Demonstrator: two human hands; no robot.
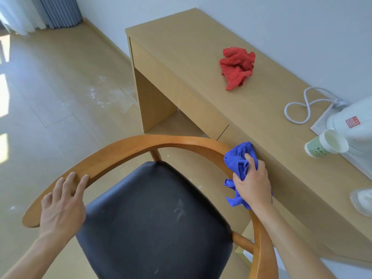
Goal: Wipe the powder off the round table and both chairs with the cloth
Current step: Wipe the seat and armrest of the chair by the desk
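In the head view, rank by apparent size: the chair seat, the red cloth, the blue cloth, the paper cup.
1. Chair seat, by far largest.
2. Red cloth and blue cloth: look alike; the blue one is partly hidden by the right hand and nearer.
3. Paper cup, smallest.

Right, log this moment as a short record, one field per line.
left hand: left hand rests on the chair's wooden rail, fingers straight
right hand: right hand grips the blue cloth against the rail's right side
seat: dark seat shows pale powder smears
desk: wooden desk stands beside the chair, along the wall
on desk: crumpled red cloth, paper cup, white cable
floor: pale powder on the floor near the desk's leg
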